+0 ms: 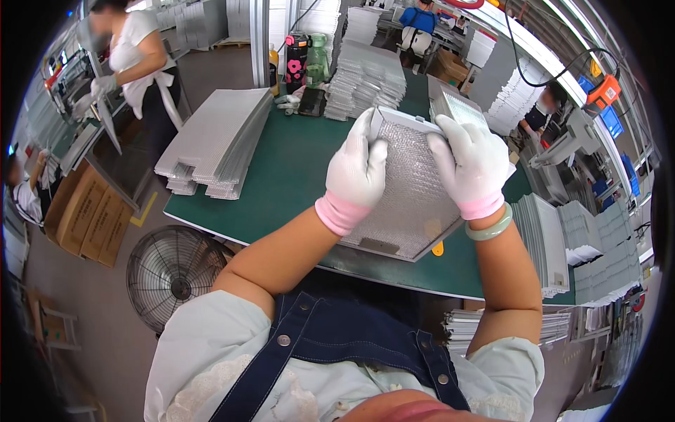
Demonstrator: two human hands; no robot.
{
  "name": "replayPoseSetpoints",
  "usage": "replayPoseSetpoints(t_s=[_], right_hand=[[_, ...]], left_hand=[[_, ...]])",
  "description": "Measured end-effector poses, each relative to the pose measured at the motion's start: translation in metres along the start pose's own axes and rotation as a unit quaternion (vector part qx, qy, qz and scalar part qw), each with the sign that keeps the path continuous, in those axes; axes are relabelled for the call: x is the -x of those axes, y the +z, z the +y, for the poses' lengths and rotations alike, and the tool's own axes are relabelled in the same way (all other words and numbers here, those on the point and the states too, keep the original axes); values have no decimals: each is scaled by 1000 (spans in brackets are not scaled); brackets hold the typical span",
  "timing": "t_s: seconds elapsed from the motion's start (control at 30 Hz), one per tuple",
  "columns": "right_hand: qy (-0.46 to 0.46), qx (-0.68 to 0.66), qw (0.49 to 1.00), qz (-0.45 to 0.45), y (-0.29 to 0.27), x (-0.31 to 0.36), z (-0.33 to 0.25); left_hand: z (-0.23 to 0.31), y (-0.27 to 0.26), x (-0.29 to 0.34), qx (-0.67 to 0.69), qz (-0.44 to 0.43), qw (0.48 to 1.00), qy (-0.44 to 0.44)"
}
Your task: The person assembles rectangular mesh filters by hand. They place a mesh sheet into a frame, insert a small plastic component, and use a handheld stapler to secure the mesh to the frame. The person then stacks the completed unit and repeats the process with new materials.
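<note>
Head view, looking down over the green workbench (295, 176). Both gloved hands grasp one square metal mesh filter panel (408, 204), raised and tilted above the bench's near edge. Left hand (355, 172) closes over the upper left part of the frame, fingers wrapped across the top rim. Right hand (472, 165) clamps the upper right part, a pale green bangle (490, 226) on that wrist. I judge the panel light and fairly stiff at its frame, but the mesh face looks thin and dentable, so the rim is where I'd hold. A stack of similar panels (218, 141) lies on the bench to the left, more stacks (365, 81) beyond. A floor fan (172, 278) stands below.
</note>
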State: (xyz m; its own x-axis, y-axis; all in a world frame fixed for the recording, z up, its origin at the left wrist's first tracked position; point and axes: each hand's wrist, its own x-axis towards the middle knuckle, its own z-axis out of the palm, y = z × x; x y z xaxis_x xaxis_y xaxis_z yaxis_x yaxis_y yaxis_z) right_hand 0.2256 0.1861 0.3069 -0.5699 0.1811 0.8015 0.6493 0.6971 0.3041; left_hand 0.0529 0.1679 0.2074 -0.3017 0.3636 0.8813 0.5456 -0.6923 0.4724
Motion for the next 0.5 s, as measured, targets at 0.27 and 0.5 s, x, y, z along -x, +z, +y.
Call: replayPoseSetpoints(t_s=[0.27,0.5], right_hand=[[332,-399,843,140,-23,83,-24],[380,-355,854,31,45,266,-88]], left_hand=[[53,3,-83,-19,-143,919,366],[19,45,53,69,-350,891,279]])
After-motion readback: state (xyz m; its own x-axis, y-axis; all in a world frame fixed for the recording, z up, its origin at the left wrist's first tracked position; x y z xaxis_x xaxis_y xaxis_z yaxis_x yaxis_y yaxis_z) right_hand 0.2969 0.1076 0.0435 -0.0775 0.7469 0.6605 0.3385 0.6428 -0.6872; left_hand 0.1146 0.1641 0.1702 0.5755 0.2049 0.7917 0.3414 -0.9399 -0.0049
